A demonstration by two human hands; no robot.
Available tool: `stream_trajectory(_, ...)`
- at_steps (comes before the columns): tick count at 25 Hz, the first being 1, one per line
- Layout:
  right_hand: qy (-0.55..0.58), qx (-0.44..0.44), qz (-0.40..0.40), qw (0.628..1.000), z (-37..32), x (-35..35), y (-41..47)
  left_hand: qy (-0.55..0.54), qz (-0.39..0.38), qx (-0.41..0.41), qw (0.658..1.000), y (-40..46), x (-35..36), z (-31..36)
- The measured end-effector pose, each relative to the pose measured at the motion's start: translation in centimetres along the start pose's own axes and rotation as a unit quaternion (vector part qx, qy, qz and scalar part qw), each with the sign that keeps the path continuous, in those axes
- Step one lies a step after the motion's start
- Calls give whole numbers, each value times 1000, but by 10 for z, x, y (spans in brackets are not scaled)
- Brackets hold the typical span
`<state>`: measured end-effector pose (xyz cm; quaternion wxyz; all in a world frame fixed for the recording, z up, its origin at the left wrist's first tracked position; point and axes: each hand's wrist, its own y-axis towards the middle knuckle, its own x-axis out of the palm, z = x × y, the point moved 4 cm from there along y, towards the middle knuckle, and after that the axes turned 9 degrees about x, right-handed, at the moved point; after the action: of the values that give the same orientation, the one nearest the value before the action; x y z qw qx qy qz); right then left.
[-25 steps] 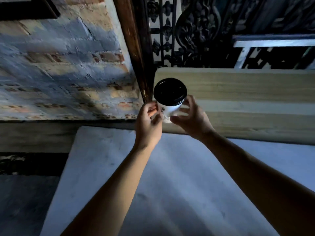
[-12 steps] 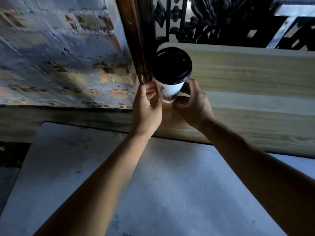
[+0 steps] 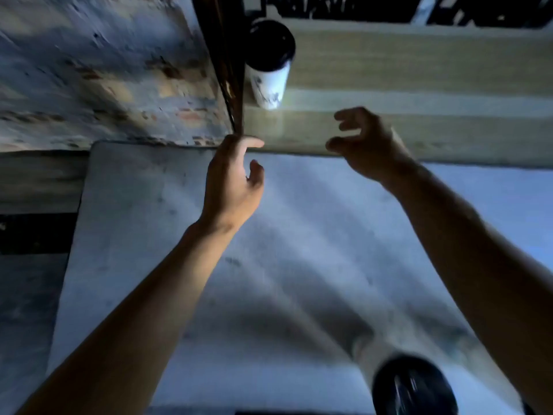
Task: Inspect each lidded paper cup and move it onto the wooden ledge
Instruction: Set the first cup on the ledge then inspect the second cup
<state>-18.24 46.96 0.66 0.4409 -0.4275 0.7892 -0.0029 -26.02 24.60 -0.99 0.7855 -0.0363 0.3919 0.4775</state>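
A white paper cup with a black lid stands upright on the wooden ledge, at its left end beside a dark wooden post. Both hands are off it. My left hand hovers below the cup over the table edge, fingers loosely extended and empty. My right hand is lower right of the cup, fingers loosely curled and holding nothing. A second black-lidded cup shows at the bottom edge, blurred, on the white table.
A painted brick wall fills the left. The dark wooden post runs down beside the cup. Black ornate ironwork sits behind the ledge. The view is blurred by motion.
Both hands let go of the cup, which now stands on the ledge, and have drawn back toward me. The camera tilted down, bringing a second cup into view.
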Motion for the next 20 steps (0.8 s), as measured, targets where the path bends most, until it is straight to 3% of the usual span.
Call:
stream_trajectory(3, -24, -31, 27, 999, 7, -44, -110, -18, -87, 45, 995, -70, -23, 54)
stream_trajectory(6, -66, -55, 54, 995, 34, -58, -221, -62, -197, 36, 978, -158, -23, 87)
stream_trajectory(9, -114, -13, 113, 987, 68, -51, -296, -116, -321, 0, 940, -223, -8, 110)
stream_trajectory(11, -105, 21, 108, 988, 87, -35, -329, -136, -377, -29, 915, -253, 8, 127)
stream_trajectory(14, -103, 21, 67, 992, 107, -15, -352, -172, -343, -88, 919, -267, 28, 157)
stream_trajectory(16, -115, 19, 65, 991, 117, -15, -353, -191, -283, -95, 935, -263, 31, 174)
stream_trajectory(20, -64, 20, 9, 998, 133, -35, -344, -149, -271, -84, 947, -261, 27, 197)
